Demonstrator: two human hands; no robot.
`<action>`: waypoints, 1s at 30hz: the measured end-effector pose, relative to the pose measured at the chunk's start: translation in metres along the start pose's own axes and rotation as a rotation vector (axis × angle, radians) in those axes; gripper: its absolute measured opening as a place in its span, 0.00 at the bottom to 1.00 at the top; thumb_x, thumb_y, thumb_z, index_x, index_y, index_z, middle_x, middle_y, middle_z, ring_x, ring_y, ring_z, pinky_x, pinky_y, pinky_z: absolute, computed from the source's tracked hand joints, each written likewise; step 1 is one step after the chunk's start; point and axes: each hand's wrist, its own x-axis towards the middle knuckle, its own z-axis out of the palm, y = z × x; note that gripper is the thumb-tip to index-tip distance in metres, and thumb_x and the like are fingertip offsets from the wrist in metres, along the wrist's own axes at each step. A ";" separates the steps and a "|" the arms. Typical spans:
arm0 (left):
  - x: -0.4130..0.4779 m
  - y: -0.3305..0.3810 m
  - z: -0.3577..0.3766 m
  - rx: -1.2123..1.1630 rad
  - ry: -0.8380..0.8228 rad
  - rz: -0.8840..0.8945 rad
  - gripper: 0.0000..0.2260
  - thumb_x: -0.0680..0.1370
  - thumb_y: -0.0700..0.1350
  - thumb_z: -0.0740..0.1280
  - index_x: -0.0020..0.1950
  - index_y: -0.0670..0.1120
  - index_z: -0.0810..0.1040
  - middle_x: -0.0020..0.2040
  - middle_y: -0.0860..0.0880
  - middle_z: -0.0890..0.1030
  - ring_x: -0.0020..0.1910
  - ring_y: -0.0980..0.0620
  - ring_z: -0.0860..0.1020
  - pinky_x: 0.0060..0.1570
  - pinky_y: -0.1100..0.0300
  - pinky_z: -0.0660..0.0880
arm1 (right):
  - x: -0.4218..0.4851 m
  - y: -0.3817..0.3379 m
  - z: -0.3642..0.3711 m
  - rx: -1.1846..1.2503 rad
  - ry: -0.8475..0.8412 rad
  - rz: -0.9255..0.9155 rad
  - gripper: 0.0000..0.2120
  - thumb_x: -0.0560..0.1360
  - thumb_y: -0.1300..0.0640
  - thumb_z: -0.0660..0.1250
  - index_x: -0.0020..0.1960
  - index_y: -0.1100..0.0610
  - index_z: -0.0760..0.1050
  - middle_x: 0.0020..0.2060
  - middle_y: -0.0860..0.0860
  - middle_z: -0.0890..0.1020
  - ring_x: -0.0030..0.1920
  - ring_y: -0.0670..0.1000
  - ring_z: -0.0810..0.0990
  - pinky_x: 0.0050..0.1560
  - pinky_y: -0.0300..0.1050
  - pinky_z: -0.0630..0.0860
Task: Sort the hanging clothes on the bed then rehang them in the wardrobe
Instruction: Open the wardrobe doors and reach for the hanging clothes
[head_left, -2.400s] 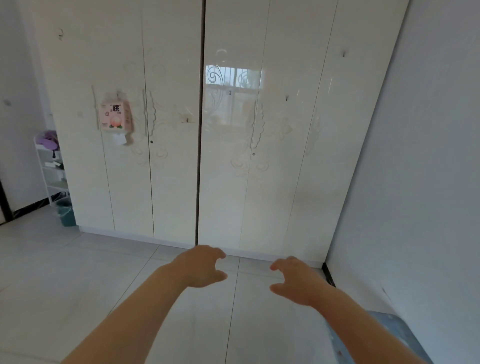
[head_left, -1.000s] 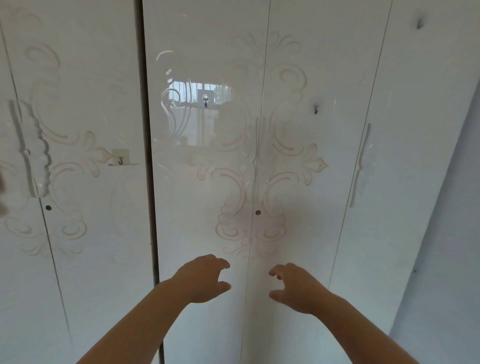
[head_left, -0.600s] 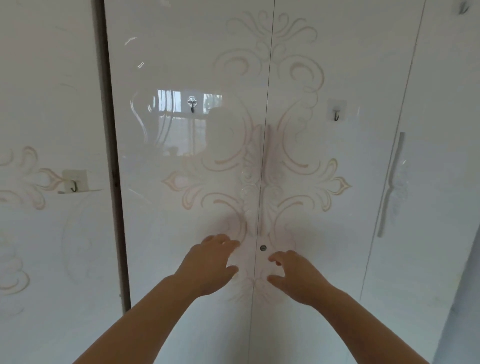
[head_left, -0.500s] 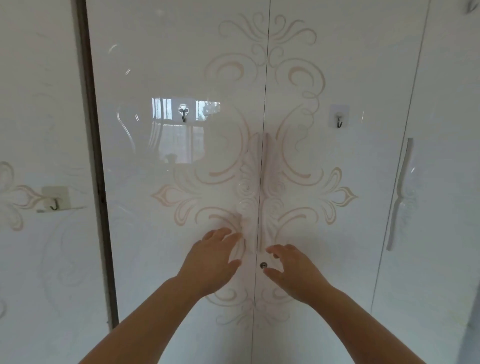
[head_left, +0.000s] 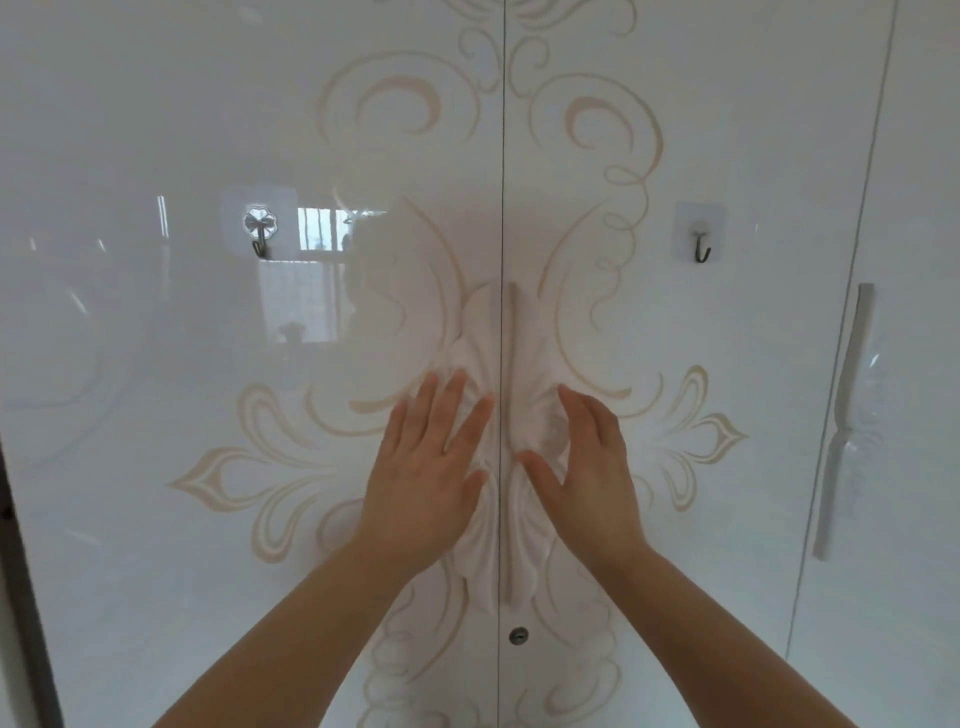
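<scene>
The glossy white wardrobe fills the view, its two middle doors (head_left: 208, 467) shut and meeting at a thin vertical seam. Carved white handles (head_left: 511, 374) flank that seam amid gold scrollwork. My left hand (head_left: 426, 467) lies with straight fingers against the left handle. My right hand (head_left: 587, 457) has its fingers straight and its thumb spread at the right handle, holding nothing. No clothes or bed are in sight.
A flower-shaped stick-on hook (head_left: 260, 231) sits on the left door and a clear stick-on hook (head_left: 700, 234) on the right door. A small round lock (head_left: 518, 635) lies below the handles. Another door with a long white handle (head_left: 844, 415) stands at the right.
I have come much closer to the wardrobe. Both hands rose from loosely curled in the air to straight fingers at the two middle door handles.
</scene>
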 end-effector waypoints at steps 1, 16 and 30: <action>0.003 -0.002 0.007 0.003 0.008 0.016 0.27 0.75 0.53 0.56 0.73 0.46 0.60 0.74 0.42 0.59 0.73 0.41 0.56 0.70 0.44 0.55 | 0.001 0.001 0.002 0.013 0.002 0.021 0.33 0.75 0.48 0.66 0.75 0.56 0.58 0.71 0.53 0.64 0.71 0.50 0.61 0.69 0.43 0.60; 0.005 -0.015 0.053 -0.045 0.128 0.089 0.29 0.75 0.52 0.56 0.75 0.45 0.58 0.76 0.44 0.54 0.74 0.41 0.55 0.72 0.43 0.49 | 0.017 -0.042 0.007 0.457 0.117 0.391 0.17 0.81 0.55 0.54 0.52 0.71 0.68 0.50 0.67 0.72 0.51 0.61 0.71 0.54 0.62 0.73; -0.002 -0.008 0.034 -0.322 0.112 0.059 0.25 0.79 0.53 0.50 0.74 0.45 0.63 0.75 0.45 0.60 0.75 0.42 0.55 0.72 0.41 0.49 | -0.005 -0.042 -0.020 0.516 0.207 0.555 0.12 0.81 0.52 0.54 0.52 0.51 0.76 0.52 0.49 0.80 0.55 0.50 0.79 0.58 0.50 0.77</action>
